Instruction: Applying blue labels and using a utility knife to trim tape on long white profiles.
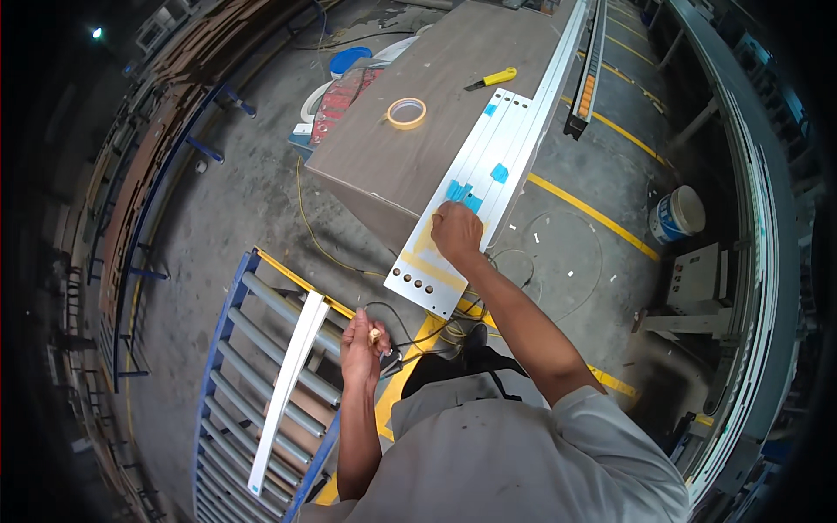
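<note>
A bundle of long white profiles (475,161) with round holes at the ends lies along the right side of the brown table (384,148), its near end sticking out past the edge. Blue tape patches (499,173) and pale yellow tape strips (433,268) mark its surface. My right hand (458,234) is closed against the bundle, beside the yellow strips; what its fingers grip is hidden. Lower and to the left, my left hand (360,343) is closed on a small yellowish scrap (375,336), above the corner of the roller conveyor.
On the table are a tape roll (406,113) and a yellow utility knife (493,79). A white strip (288,383) rests across the blue-framed roller conveyor (228,322). Cables (445,327) lie near my feet. At right stand a white bucket (678,213) and a long rail.
</note>
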### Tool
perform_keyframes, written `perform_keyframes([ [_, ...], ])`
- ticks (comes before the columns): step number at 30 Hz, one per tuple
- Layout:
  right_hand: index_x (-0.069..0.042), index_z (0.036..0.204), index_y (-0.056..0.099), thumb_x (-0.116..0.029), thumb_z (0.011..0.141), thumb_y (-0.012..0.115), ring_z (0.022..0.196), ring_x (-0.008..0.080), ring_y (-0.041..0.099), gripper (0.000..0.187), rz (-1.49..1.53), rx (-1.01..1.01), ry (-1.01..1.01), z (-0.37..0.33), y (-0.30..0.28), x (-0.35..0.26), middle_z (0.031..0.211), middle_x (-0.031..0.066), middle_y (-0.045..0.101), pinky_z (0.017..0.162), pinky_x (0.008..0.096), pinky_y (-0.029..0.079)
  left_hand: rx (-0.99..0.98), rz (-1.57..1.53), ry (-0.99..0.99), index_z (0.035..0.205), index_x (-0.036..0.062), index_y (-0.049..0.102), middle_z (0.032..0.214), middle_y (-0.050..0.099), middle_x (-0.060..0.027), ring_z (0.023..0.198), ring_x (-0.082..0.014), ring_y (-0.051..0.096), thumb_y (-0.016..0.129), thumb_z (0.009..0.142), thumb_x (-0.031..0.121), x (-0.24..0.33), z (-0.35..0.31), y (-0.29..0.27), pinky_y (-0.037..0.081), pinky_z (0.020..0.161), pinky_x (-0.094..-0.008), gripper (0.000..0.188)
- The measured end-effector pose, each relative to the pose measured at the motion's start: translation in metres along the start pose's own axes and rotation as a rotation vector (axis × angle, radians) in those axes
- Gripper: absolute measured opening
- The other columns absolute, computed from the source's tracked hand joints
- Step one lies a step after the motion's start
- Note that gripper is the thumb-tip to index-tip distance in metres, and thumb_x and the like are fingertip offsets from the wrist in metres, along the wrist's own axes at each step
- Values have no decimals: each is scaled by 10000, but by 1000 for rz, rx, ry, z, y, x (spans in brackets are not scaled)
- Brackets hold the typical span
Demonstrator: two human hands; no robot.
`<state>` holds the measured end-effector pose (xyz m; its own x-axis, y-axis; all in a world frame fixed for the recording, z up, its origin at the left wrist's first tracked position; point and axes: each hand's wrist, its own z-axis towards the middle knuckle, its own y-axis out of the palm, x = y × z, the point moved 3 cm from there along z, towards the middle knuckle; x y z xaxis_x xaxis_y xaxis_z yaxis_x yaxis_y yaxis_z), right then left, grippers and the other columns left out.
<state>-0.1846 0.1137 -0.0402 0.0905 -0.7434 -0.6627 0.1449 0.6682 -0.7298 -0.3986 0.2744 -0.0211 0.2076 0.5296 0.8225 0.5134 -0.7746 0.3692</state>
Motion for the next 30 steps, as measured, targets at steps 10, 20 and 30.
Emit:
perform_keyframes([
  [10,-44,884,683,-169,811,671,766,345,652,145,57,132,24,-10,-3,-1,907,142,649,676,446,517,-94,686,140,915,-1,701,702,613,32,611,-31,481,682,915,301,21,104,15,388,568,-191,303],
  [20,-79,806,676,-128,777,705,684,326,634,63,-58,220,140,-14,-3,-17,808,112,626,599,428,505,-748,776,-428,823,62,691,639,570,59,535,-21,451,630,912,455,1,170,46,330,478,-227,408],
  [30,29,870,575,-91,884,565,703,303,627,122,-58,-173,213,-31,-9,-39,797,170,631,669,389,496,-764,613,-325,888,12,685,762,651,15,655,-41,562,631,939,340,-20,178,39,440,581,-229,336],
])
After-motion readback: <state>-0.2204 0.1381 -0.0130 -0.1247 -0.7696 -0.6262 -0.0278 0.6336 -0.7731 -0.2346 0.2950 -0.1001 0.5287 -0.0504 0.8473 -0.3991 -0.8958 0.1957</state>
